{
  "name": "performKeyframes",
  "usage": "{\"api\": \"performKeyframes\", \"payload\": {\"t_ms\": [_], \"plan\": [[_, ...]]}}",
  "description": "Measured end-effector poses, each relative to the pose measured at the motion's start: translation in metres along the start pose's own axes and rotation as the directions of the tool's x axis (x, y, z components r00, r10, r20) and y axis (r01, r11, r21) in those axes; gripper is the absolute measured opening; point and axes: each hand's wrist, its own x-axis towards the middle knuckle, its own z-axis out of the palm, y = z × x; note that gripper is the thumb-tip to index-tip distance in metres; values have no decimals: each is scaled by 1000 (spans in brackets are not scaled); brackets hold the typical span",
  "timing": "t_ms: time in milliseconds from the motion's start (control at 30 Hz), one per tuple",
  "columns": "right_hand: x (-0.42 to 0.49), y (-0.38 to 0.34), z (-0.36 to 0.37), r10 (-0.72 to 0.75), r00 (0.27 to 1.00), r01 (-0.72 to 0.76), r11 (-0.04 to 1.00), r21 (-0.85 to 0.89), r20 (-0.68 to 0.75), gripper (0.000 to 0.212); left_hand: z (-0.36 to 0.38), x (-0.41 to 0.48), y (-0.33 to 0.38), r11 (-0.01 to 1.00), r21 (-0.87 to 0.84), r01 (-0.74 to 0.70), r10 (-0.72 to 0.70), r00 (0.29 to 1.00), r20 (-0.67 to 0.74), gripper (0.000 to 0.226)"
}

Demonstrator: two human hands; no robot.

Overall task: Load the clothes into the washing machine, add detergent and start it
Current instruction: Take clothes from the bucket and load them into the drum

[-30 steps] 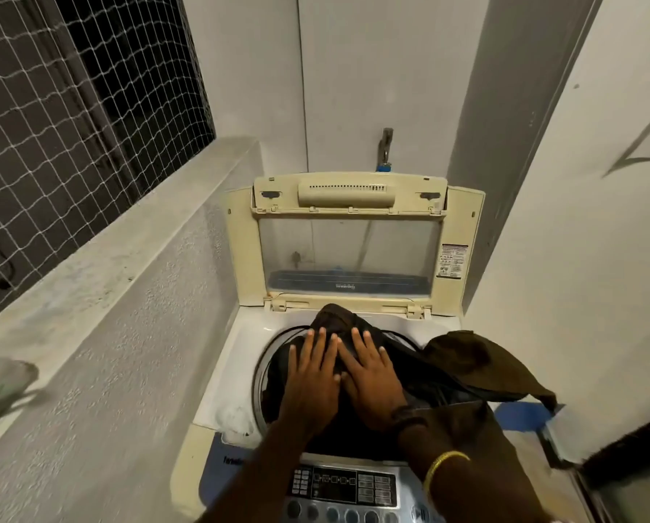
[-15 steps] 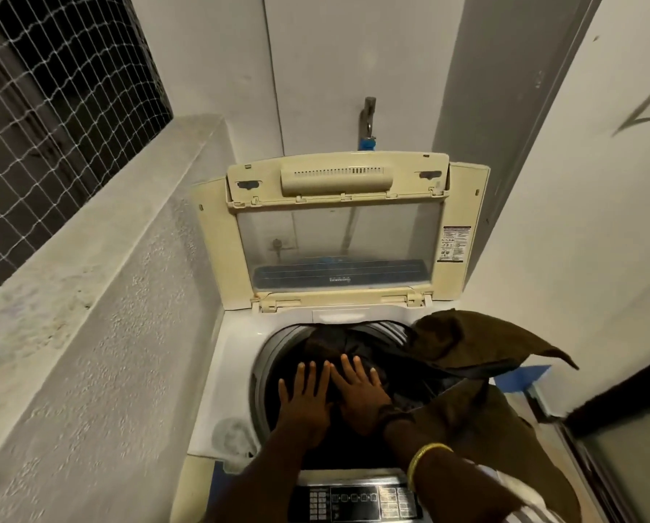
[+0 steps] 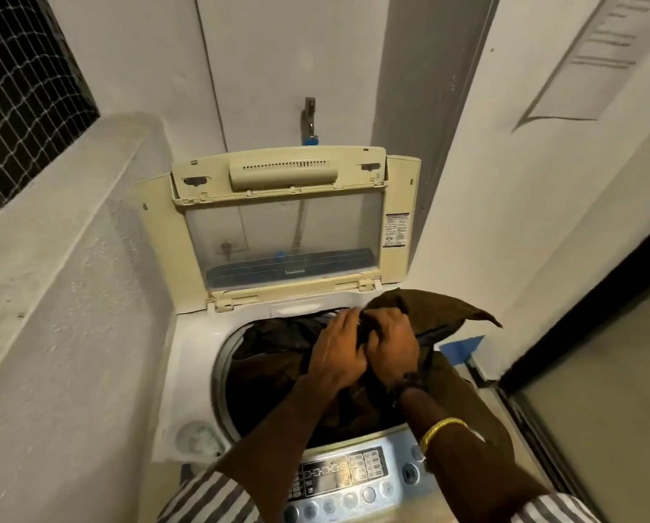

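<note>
Grip of left hand [image 3: 336,352] and right hand [image 3: 393,345]: both clenched on the clothes [image 3: 274,345] at the drum [image 3: 220,366] rim.
Hands sit side by side, fingers curled into a dark fold. Brown clothes fill the drum of the washing machine [image 3: 191,352], and one part drapes over the right rear rim. Lid [image 3: 278,160] stands raised at the back. Control panel [image 3: 338,473] lies nearest the person.
</note>
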Motion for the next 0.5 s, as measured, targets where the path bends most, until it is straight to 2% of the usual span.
{"api": "performKeyframes", "payload": {"t_ms": [100, 200, 333, 433, 500], "plan": [[1, 7, -27, 121, 991, -121, 993, 12, -50, 40, 12, 12, 25, 993, -44, -106, 109, 990, 90, 72], [-7, 20, -49, 300, 951, -309, 937, -163, -81, 55, 18, 14, 43, 993, 10, -119, 116, 982, 147, 79], [-23, 35, -64, 527, 839, -458, 816, -353, 131, 82, 28, 7, 54, 996, 83, -38, 13, 959, 283, 87], [-27, 43, -69, 644, 739, -535, 739, -409, 197, 77, 33, 4, 53, 996, 82, 38, -63, 943, 328, 82], [-26, 51, -72, 684, 698, -548, 701, -457, 211, 70, 34, 2, 49, 995, 58, 78, -92, 944, 316, 75]]}}
